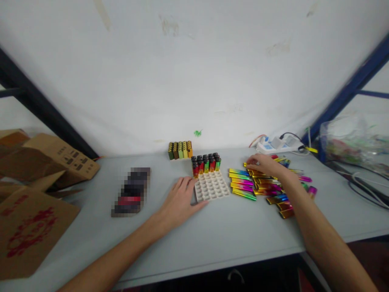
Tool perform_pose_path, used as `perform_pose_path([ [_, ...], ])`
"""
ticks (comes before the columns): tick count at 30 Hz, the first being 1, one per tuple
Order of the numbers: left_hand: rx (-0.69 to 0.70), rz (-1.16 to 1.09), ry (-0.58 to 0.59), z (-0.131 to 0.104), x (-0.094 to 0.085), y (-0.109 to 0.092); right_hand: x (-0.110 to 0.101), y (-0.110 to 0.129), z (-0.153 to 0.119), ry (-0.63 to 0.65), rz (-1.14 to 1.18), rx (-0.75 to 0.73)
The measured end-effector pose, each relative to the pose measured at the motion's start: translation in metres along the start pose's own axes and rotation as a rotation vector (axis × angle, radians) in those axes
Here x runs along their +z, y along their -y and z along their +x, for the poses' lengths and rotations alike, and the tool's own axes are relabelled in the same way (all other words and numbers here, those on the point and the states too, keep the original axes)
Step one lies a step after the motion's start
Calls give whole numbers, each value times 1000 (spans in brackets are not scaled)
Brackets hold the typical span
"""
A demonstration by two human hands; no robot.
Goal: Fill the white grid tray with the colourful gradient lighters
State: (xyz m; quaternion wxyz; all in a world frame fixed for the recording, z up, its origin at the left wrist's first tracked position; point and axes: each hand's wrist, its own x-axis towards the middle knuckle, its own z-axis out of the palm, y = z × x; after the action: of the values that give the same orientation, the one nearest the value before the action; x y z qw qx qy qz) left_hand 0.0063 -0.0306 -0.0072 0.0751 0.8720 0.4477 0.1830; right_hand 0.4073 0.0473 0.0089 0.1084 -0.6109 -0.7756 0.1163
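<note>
A white plastic tray (214, 190) with rows of square cells lies on the table. Lighters (206, 164) with black tops and red or green bodies stand upright in its back rows. My left hand (179, 200) holds the tray's left front corner, fingers at the left side and thumb along the front edge. Over a pile of shiny metallic lighter sleeves (266, 188), my right hand (261, 164) has its fingers bent together on the end of a gold one; the grip is partly hidden. More coloured sleeves (242, 184) lie in a row between tray and pile.
Against the wall stands a block of gold-topped lighters (180, 150). A pixelated dark object (131, 192) lies left of my left hand. Open cardboard boxes (39, 219) fill the left side. A white power strip (279, 144) with cables and plastic bags (352, 142) are at the right.
</note>
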Motion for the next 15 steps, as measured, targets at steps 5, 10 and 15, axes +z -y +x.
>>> perform_pose_path([
  [5,-7,8,13,1,-2,-1,6,6,0,-180,-19,14],
  [10,-1,15,6,1,-1,-1,-3,34,-9,-409,290,-37],
  [15,-4,15,14,2,0,-1,-11,87,-17,-375,332,-116],
])
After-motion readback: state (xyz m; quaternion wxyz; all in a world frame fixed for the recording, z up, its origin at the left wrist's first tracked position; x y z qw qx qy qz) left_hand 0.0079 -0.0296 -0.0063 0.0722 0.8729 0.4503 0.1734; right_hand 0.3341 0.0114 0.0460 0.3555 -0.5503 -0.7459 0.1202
